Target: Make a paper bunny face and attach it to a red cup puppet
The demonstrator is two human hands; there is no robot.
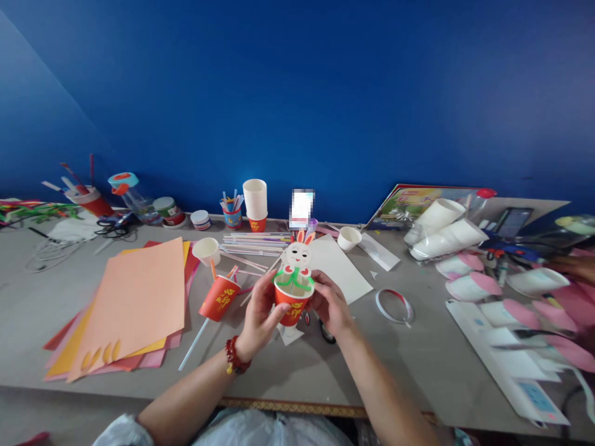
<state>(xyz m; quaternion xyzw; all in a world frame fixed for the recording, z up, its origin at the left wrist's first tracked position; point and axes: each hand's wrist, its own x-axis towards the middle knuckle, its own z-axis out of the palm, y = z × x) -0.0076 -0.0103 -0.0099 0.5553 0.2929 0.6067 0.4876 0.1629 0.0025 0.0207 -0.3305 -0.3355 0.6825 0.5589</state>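
Between my hands is a red paper cup [289, 314] with yellow lettering, held up in front of me above the table. A paper rabbit [300, 253] with a white face, orange-pink ears and green parts rises from its mouth. My left hand [261, 314] wraps the cup's left side, thumb across the front. From the right, my right hand [331, 303] has its fingers against the rim and the rabbit's green edge. Left of my hands, a second red paper cup [218, 298] lies tilted, with orange strips at its mouth and a pale straw [193, 347] below.
Coloured paper sheets [139, 303] lie stacked at left. Straws [255, 243], a stack of white cups [255, 198] and a white sheet [344, 266] are behind my hands. To the right are a tape roll [394, 306] and pink-and-white cups [471, 286]; another person's hand [574, 267] shows at the edge.
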